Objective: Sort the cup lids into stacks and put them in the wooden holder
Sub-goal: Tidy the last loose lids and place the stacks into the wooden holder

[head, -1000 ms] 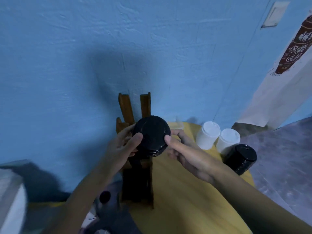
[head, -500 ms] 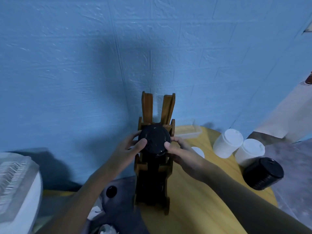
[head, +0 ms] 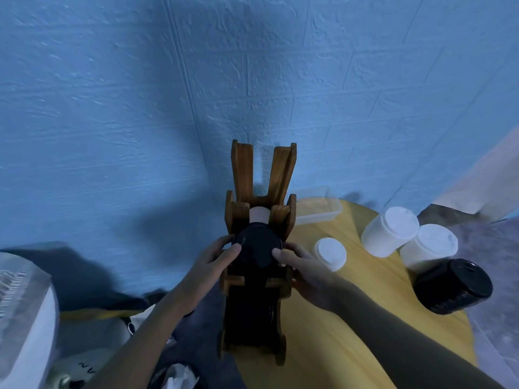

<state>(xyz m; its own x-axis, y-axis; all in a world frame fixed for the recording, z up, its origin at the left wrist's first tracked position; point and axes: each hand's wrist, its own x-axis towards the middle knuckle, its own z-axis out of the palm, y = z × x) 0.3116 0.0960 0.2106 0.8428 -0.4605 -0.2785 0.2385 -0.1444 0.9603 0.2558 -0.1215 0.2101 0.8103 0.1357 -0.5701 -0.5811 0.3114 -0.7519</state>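
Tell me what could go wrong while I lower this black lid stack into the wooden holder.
1. The black lid stack is held only at its sides by the left hand and right hand; lids may splay or catch on the rails of the wooden holder.
2. The holder stands near the left edge of the yellow table; a sideways push could tip it off.

A blue wall, textured and scored with brick-like seams, is filling the view from 9 to 2 o'clock, with soft shadows falling across it. A round yellow table is occupying 5 o'clock; grey floor is showing at 4 o'clock.
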